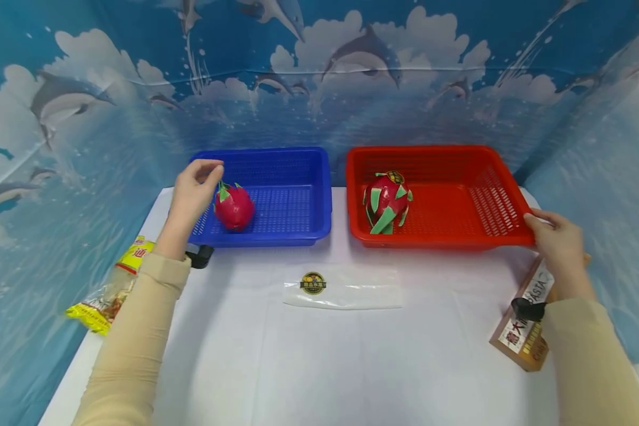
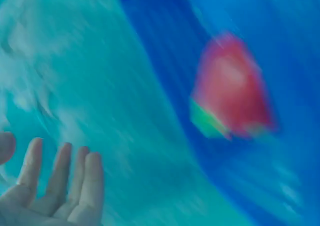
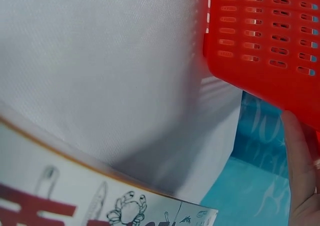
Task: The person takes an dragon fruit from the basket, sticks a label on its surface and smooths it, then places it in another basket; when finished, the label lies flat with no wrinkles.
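My left hand (image 1: 190, 190) hovers at the left side of a blue plastic basket (image 1: 268, 239), holding nothing. Its fingers (image 2: 91, 183) are extended in the left wrist view, apart from the blurred fruit. Just right of this hand, a red dragon fruit (image 1: 235, 210) with a green tip lies inside the blue basket. With my right hand (image 1: 563, 239) I grip the right front rim of a red plastic basket (image 1: 447, 241). The right wrist view has fingers (image 3: 299, 156) against that rim. Another dragon fruit (image 1: 389, 195), with green scales and a black-and-gold sticker, sits in the red basket's left part.
A clear plastic bag (image 1: 359, 288) with a round label lies flat on the white table in front of the baskets. Beside my left forearm is a yellow snack packet (image 1: 112, 290). A brown pasta box (image 1: 522, 331) lies partly under my right wrist. Dolphin-print cloth (image 1: 319, 112) hangs behind.
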Available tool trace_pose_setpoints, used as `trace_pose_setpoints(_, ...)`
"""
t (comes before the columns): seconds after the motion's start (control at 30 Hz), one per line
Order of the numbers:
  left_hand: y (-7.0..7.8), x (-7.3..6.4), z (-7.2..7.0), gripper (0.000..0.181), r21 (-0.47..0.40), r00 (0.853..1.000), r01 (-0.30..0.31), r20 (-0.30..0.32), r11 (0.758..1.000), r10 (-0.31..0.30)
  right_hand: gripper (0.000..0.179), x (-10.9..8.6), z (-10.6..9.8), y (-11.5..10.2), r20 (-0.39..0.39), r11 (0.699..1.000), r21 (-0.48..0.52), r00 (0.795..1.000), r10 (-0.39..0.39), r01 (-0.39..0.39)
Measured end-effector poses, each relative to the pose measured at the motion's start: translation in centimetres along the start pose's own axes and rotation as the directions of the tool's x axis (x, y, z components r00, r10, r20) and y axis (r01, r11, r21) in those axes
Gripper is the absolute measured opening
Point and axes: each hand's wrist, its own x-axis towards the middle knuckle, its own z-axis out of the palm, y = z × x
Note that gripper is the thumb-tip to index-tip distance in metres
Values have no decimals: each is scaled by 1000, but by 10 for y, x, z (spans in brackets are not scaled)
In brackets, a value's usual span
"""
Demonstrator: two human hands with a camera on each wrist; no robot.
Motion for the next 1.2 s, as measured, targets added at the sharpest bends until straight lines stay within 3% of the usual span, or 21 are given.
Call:
trace_pose_setpoints(0.1, -34, -1, -26, 41, 25, 992, 79, -99, 997, -76, 79, 0, 0, 1, -6, 1000, -5, 1000, -14, 14)
trace_pose_setpoints(0.23, -74, -3, -48, 42, 39, 961, 217, -184, 975, -206, 78, -2, 0, 0, -12, 1000, -8, 1000, -24, 24)
trace_pose_setpoints(0.33, -98, -6, -54, 43, 49, 948, 285, -165, 957, -274, 78, -3, -1, -1, -13, 1000, -10, 1000, -18, 17)
trace_pose_setpoints(0.5, -125, -13, -50, 47, 28, 932, 362, -45, 932, -361, 78, -6, -3, -2, -12, 1000, -21, 1000, -15, 15)
trace_pose_setpoints(0.7, -138, -13, -47, 51, -86, 878, 478, 7, 874, -480, 78, -7, 0, -4, -7, 997, -39, 998, -60, 60)
trace_pose_setpoints(0.83, -143, -11, -49, 54, -144, 857, 514, 57, 845, -512, 83, -15, 1, -9, -6, 985, -144, 995, -96, 94)
trace_pose_setpoints(1.0, -145, -9, -50, 57, -175, 845, 534, 101, 827, -524, 76, -31, 9, -29, -54, 939, -278, 973, -226, 203)
trace_pose_setpoints(1.2, -145, -8, -52, 57, -190, 847, 531, 103, 825, -522, 69, -50, 43, -67, -43, 888, -297, 924, -380, 351)
